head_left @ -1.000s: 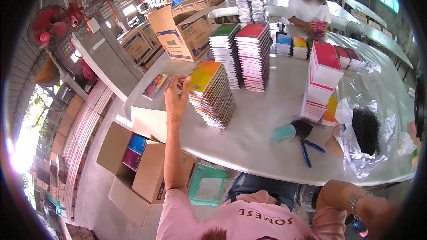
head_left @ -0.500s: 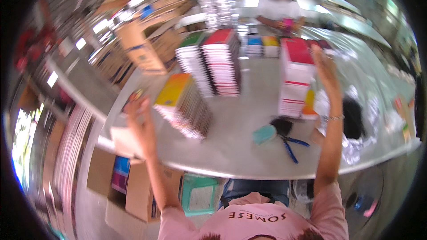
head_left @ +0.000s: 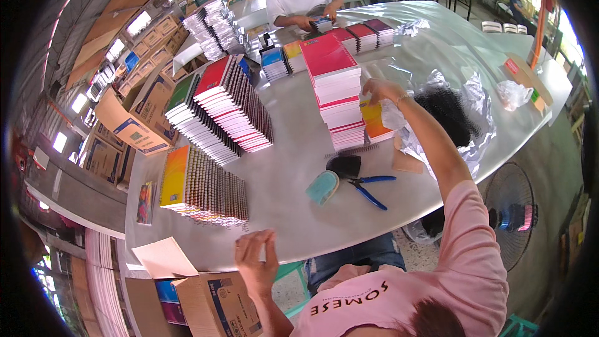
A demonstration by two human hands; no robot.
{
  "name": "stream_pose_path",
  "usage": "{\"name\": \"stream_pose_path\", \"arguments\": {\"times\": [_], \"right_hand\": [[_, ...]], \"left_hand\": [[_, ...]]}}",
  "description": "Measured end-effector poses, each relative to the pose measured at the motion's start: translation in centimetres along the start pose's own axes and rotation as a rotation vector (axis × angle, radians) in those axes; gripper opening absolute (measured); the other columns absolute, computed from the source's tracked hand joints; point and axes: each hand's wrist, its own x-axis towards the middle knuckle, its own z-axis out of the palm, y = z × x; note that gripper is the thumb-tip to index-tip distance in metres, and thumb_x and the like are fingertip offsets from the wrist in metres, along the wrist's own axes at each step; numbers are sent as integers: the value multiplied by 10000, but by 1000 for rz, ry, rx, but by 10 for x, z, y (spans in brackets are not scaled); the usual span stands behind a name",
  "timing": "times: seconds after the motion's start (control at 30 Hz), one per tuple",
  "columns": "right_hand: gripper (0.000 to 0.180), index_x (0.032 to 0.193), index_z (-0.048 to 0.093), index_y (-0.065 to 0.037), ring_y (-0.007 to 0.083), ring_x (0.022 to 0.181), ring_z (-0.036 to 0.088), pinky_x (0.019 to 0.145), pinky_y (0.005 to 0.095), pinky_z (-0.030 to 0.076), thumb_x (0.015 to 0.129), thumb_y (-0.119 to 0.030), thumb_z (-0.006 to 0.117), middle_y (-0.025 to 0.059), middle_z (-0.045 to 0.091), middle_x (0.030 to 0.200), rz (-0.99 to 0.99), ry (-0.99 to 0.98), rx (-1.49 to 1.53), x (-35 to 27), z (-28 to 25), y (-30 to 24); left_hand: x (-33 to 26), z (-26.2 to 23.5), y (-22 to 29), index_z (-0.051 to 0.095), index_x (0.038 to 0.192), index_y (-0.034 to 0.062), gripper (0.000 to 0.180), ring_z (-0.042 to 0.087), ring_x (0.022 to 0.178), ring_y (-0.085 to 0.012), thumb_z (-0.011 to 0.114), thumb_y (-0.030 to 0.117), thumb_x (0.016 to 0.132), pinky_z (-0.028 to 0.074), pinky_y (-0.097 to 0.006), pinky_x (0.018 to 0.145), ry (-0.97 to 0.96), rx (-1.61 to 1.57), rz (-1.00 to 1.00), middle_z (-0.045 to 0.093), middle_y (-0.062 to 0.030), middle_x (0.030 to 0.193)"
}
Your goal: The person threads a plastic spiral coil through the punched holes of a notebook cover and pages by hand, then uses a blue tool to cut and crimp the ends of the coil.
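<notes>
My right hand (head_left: 384,91) reaches across the table beside a tall stack of red-covered notebooks (head_left: 334,65). Its fingers bend loosely downward over the top of a yellow-orange notebook (head_left: 376,122) beside that stack; whether they touch it is unclear. Near the table's front edge hovers my left hand (head_left: 256,257), fingers partly curled and a gap beside the thumb, nothing visible in it. Between the hands lie blue-handled pliers (head_left: 369,188), a teal oval pad (head_left: 322,187) and a black piece (head_left: 344,166). A stack of yellow spiral notebooks (head_left: 203,187) stands beyond my left hand.
Green (head_left: 196,122) and red notebook stacks (head_left: 234,103) stand at the left. Small notebooks (head_left: 368,36) line the far side, where a person in white (head_left: 302,0) handles one. Black coils (head_left: 446,115) rest in crumpled wrap at right. An open carton (head_left: 215,296) stands below the front edge.
The view has swung to the right. My left hand has come back from beside the yellow stack to the front edge. My right hand's fingers now bend down beside the red stack.
</notes>
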Motion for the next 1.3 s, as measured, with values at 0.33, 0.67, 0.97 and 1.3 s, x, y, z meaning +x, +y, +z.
{"name": "stream_pose_path", "arguments": {"times": [0.33,0.67,0.97,1.3], "right_hand": [[528,1043,697,-76,213,813,640,708,336,507,560,-179,884,58,674,953,350,-347,322,11,-16,24],[218,974,589,-23,183,855,631,792,295,495,777,47,651,92,646,887,90,679,465,-132,-151,-120],[412,1141,607,-88,235,981,656,854,333,510,752,11,701,86,636,1092,-85,513,536,-229,-126,-257],[199,1090,618,-1,200,975,666,846,298,532,894,25,631,100,656,1070,59,392,988,-228,35,-275]], "left_hand": [[2,22,10,705,902,43,118,623,730,-217,702,-29,808,493,-322,691,-45,-240,-199,657,-75,808],[76,63,92,690,1091,77,307,639,926,-286,740,20,793,501,-365,827,-87,-511,227,670,-115,1001],[89,79,89,628,1130,50,327,638,884,-285,699,17,813,517,-353,815,-302,-542,181,644,-97,960],[-3,78,-2,546,1224,50,406,576,1089,-238,659,-46,846,417,-360,968,-107,-444,-342,590,-116,1144]]}}
